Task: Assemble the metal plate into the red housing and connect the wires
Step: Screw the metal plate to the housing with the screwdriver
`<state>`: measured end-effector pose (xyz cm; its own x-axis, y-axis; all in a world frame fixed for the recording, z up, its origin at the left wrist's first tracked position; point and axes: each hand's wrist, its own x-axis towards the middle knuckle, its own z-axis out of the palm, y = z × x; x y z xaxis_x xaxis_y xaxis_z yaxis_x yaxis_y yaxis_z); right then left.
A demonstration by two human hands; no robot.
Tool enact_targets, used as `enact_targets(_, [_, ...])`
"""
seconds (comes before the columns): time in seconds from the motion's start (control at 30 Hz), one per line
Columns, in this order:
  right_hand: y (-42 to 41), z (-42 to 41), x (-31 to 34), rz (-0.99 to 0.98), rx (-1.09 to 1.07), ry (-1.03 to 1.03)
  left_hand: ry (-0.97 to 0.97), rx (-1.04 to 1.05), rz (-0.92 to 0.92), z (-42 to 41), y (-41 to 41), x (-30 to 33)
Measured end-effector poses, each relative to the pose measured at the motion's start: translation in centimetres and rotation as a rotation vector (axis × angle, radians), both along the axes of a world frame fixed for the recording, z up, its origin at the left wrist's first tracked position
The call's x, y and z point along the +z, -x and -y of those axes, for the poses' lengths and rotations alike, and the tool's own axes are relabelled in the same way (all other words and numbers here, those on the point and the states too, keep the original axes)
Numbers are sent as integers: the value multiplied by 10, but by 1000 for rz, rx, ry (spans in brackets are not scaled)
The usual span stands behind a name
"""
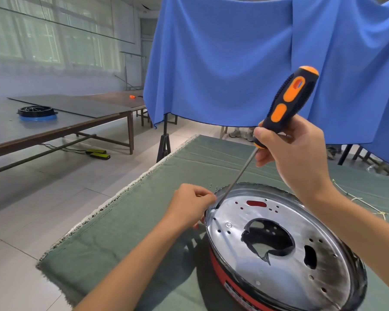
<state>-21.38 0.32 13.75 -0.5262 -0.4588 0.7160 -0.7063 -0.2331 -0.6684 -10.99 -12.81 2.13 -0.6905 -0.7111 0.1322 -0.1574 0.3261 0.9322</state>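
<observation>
The shiny round metal plate [285,272], with a large central hole and several small holes, sits inside the red housing [220,273] on the green cloth. My right hand [294,153] grips the black and orange screwdriver [288,102] at the lower end of its handle. Its long shaft slants down to the plate's near-left rim, where the tip rests. My left hand [189,207] sits at that same rim, fingers curled and pinching at the screwdriver tip; whether a screw is between them is hidden. One screw [228,225] is seated in the plate.
Two small loose screws [213,186] lie on the green cloth [121,232] just beyond the housing. A thin yellowish wire [359,199] trails on the cloth at right. A blue drape [234,52] hangs behind. A long table [43,129] with a black and blue housing [37,113] stands far left.
</observation>
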Motion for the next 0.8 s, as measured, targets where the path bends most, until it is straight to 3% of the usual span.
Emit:
enact_targets(0.13, [7,-3,-3,1,-52,44,7,-13,-5,-4,-1,-1])
enact_targets(0.33, [15,-6,-10,53,-65,87,265,76,70,-4,-1,3])
enact_targets(0.53, [15,-9,-15,117,-27,160,118,-43,177,-4,-5,7])
enact_targets(0.8, [14,-12,-14,188,18,172,101,-39,106,-6,-4,3])
